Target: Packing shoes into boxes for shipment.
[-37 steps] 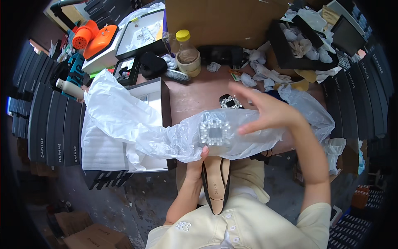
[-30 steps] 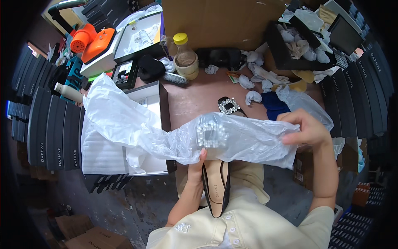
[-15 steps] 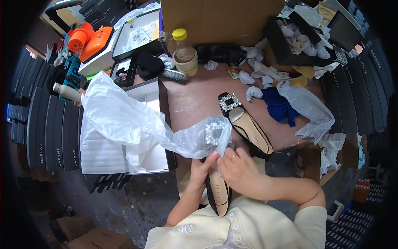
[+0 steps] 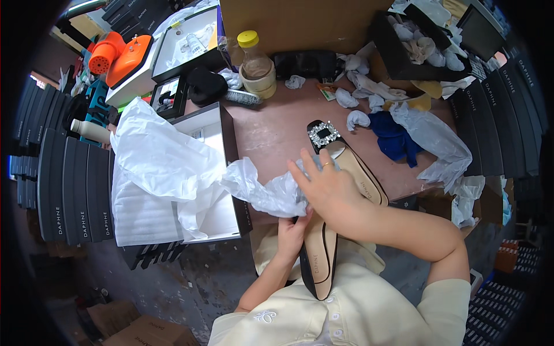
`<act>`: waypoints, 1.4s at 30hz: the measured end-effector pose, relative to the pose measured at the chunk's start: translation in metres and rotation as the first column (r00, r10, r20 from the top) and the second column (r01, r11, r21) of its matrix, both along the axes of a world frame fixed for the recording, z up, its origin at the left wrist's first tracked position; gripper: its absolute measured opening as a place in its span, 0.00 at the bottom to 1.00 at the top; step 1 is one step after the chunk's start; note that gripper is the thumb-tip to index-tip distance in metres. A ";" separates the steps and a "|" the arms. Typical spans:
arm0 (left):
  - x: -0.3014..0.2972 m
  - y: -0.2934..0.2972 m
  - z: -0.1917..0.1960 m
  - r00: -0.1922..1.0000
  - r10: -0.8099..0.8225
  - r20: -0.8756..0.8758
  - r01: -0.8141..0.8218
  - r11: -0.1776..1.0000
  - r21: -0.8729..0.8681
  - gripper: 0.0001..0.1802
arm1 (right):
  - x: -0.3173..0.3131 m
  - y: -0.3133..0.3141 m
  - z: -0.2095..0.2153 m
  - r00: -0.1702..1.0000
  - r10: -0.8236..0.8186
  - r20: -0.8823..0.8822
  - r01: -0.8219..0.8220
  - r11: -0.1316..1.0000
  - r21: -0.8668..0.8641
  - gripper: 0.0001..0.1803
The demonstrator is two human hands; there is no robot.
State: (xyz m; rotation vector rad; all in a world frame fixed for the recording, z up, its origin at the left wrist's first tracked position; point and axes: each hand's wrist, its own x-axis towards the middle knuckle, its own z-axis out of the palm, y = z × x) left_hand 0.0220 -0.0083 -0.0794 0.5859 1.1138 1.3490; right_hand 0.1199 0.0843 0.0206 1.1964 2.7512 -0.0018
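Note:
A black flat shoe with a beige insole is held upright against my body, heel toward me. My left hand is closed around its side near the front. Crinkled translucent wrapping covers the toe end. Over that wrapping, my right hand has its fingers spread and touches it; what lies under the palm is hidden. The matching shoe, with a sparkling square buckle, rests on the table just beyond my right hand. White tissue paper trails from the open shoebox toward the wrapping.
Shoeboxes stand stacked at left, more at right. Along the back are a yellow-capped bottle in a tape roll, a brush and a black pouch. A blue cloth and crumpled paper lie at right.
My right hand has gone from pinching the wrapping to spread fingers farther forward. The wrapping has gathered lower, and the buckle under it no longer shows. The held shoe has shifted slightly right.

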 end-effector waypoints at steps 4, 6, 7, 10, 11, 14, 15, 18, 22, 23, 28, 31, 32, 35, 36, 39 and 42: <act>-0.006 -0.010 -0.014 0.997 -0.077 0.016 0.076 0.996 0.044 0.16 | 0.011 0.071 0.033 0.918 0.271 -0.289 -0.353 0.891 -0.286 0.57; -0.005 -0.010 -0.011 0.993 -0.122 -0.009 0.122 0.992 0.029 0.17 | -0.028 0.092 0.025 0.939 0.214 -0.271 -0.343 0.489 -0.802 0.52; -0.005 -0.008 -0.012 0.990 -0.143 -0.021 0.143 0.989 0.028 0.17 | -0.045 0.094 0.018 0.913 0.225 -0.341 -0.389 0.229 -0.892 0.47; -0.030 -0.013 -0.081 0.944 -0.101 -0.315 0.116 0.993 0.028 0.22 | -0.052 0.021 0.010 0.715 0.307 -0.628 -0.654 0.612 -0.445 0.11; -0.039 -0.015 -0.095 0.957 -0.098 -0.272 0.113 0.993 0.042 0.25 | -0.040 0.001 0.025 0.718 0.485 -0.499 -0.625 0.764 -0.157 0.11; -0.023 0.001 0.010 0.929 0.020 0.371 -0.015 1.000 -0.017 0.32 | -0.003 -0.036 -0.005 0.871 0.343 -0.353 -0.287 0.936 0.202 0.13; -0.021 0.004 0.012 0.911 0.012 0.412 -0.026 0.999 0.027 0.33 | 0.000 -0.042 -0.022 0.898 0.256 -0.358 -0.215 0.965 0.152 0.14; -0.025 0.006 0.016 0.917 -0.001 0.399 -0.030 0.997 0.071 0.35 | 0.004 -0.057 -0.044 0.868 0.022 -0.495 -0.064 0.996 -0.067 0.15; -0.023 0.007 0.023 0.994 0.017 0.105 -0.019 1.000 0.019 0.32 | 0.017 -0.055 -0.049 0.788 0.058 -0.613 -0.117 0.992 -0.056 0.19; -0.019 0.007 0.023 0.999 -0.004 0.050 0.003 1.000 0.017 0.32 | 0.018 -0.052 -0.052 0.829 0.112 -0.548 -0.102 0.994 0.049 0.21; -0.012 0.003 0.015 0.998 -0.052 -0.036 0.051 0.998 -0.023 0.32 | 0.008 -0.007 -0.046 0.832 0.115 -0.543 0.061 0.954 0.295 0.18; -0.007 0.007 0.019 0.983 -0.018 -0.181 0.022 1.000 0.021 0.35 | -0.010 -0.003 -0.071 0.933 0.062 -0.355 0.077 0.928 0.365 0.21; -0.005 0.011 0.019 0.983 0.069 -0.167 -0.071 0.997 -0.003 0.37 | -0.019 -0.002 -0.076 0.952 0.013 -0.305 0.097 0.934 0.344 0.21; -0.013 0.026 0.031 0.977 0.134 -0.164 -0.146 0.987 -0.064 0.41 | -0.041 0.017 -0.074 0.958 0.020 -0.287 0.085 0.934 0.348 0.21; -0.021 0.035 0.035 0.979 0.095 -0.180 -0.107 0.993 -0.059 0.41 | -0.044 0.023 -0.058 0.947 -0.011 -0.321 0.114 0.946 0.303 0.24; -0.047 0.066 0.021 0.986 0.103 -0.128 -0.101 0.995 0.022 0.41 | -0.014 0.042 -0.005 0.856 0.059 -0.513 0.016 0.990 0.141 0.27; -0.050 0.092 0.025 0.968 0.176 -0.179 -0.188 0.981 -0.052 0.40 | 0.067 0.053 0.056 0.758 -0.059 -0.650 0.120 0.992 0.050 0.26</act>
